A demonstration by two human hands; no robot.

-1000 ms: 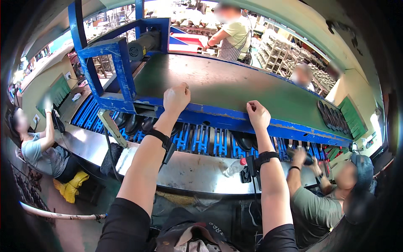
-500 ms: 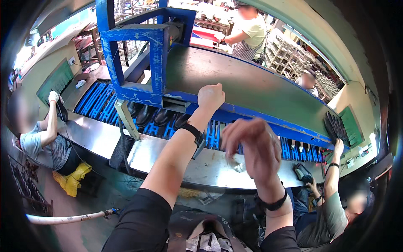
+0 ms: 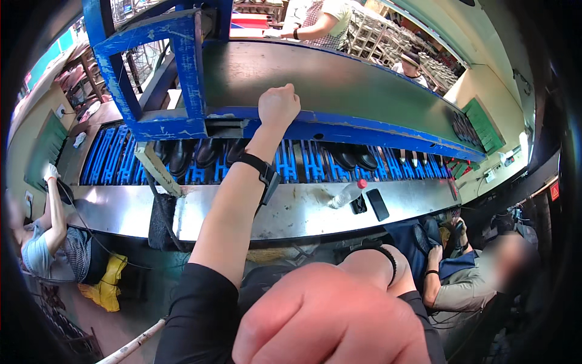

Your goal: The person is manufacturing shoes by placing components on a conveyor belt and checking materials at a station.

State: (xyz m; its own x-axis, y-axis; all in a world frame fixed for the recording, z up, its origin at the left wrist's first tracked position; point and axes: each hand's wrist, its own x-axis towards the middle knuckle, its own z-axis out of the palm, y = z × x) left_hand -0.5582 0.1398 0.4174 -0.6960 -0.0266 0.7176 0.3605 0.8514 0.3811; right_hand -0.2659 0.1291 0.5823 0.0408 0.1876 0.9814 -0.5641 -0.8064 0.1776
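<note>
My left hand (image 3: 279, 106) rests as a closed fist on the near blue edge of the raised green conveyor belt (image 3: 315, 79). Nothing shows in it, and a black watch is on that wrist. Looming large in the lower middle, my right hand (image 3: 333, 318) has its fingers curled in and touches nothing visible; its palm is hidden. Below the belt, black shoes (image 3: 207, 151) stand on a lower conveyor of blue slats (image 3: 312, 162). My left forearm passes in front of part of that row.
A clear bottle (image 3: 345, 195) with a red cap and a dark phone (image 3: 377, 205) sit on the metal ledge (image 3: 242, 221). A blue frame (image 3: 197, 73) rises at the left. Co-workers sit at both ends; others are across the belt. Yellow cloth (image 3: 109, 285) hangs at lower left.
My right hand has come down and back, much nearer the camera, uncovering the bottle and phone. My left fist stays on the belt edge. The right-hand co-worker's raised arm has come down.
</note>
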